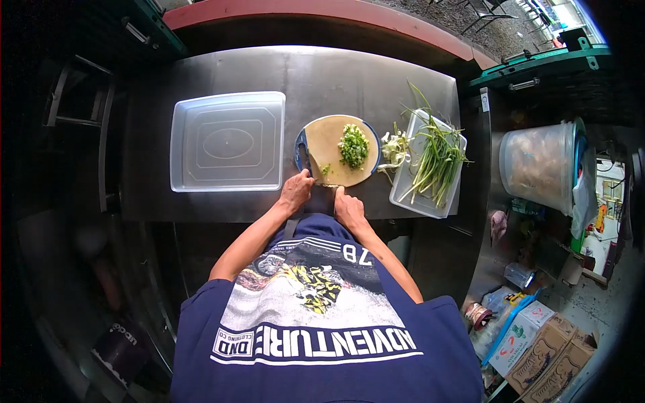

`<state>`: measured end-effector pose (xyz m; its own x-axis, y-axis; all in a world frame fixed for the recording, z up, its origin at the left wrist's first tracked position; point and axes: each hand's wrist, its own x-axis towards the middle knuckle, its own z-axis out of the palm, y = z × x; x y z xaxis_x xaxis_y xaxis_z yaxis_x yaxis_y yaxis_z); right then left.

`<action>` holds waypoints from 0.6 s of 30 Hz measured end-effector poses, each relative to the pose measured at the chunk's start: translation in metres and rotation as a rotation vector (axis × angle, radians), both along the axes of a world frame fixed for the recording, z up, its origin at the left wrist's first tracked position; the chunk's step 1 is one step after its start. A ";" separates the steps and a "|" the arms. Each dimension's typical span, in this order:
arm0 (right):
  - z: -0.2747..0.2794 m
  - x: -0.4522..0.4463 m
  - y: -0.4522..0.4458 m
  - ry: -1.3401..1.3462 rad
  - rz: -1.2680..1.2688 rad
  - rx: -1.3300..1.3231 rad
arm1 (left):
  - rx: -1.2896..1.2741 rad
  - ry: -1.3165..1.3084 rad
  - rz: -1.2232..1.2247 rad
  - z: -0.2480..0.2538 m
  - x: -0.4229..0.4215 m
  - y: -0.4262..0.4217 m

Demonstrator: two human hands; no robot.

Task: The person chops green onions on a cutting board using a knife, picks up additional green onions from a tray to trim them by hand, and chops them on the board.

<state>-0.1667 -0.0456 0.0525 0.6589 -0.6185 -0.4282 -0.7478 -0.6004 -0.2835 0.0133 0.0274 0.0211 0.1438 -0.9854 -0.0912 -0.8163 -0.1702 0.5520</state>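
A round cutting board (328,138) with a blue rim lies on the steel table. On its right half is a pile of chopped green onion (353,146), with a few green bits nearer its front edge. My left hand (296,192) is closed at the board's front left edge, beside the blue handle; what it grips is hidden. My right hand (350,208) is closed, its fingertips pinched at the front edge. A small pale strip shows between the hands, too small to name. Right of the board, trimmed onion ends (394,149) lie beside a tray (405,181) of whole green onions (435,161).
A clear plastic container (176,144) stands left of the board on the steel table (322,74). Beyond the table's far side runs a red ledge (322,9). To the right are a large tub (534,164) and, on the floor, cardboard boxes (547,352).
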 end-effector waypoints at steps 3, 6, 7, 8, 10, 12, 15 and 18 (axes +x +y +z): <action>-0.003 -0.001 0.000 -0.023 0.004 0.015 | -0.079 0.095 0.078 -0.009 -0.002 -0.001; -0.005 -0.003 0.000 -0.032 0.005 0.023 | -0.124 0.076 0.053 -0.009 -0.002 -0.002; -0.006 -0.003 0.001 -0.032 0.008 0.024 | -0.122 0.076 0.056 -0.009 -0.002 -0.002; -0.007 -0.004 0.000 -0.031 0.012 0.047 | -0.106 0.063 0.046 -0.009 -0.002 -0.002; -0.009 -0.005 -0.001 -0.032 0.012 0.071 | -0.089 0.049 0.032 -0.009 -0.001 -0.002; -0.012 -0.009 -0.003 -0.051 0.007 0.089 | -0.083 0.055 0.045 -0.007 -0.001 -0.002; -0.014 -0.016 -0.013 -0.058 -0.027 0.061 | -0.074 0.053 0.042 -0.003 0.001 -0.002; -0.010 -0.021 -0.023 -0.083 -0.147 0.037 | -0.056 0.055 0.042 0.001 0.000 -0.003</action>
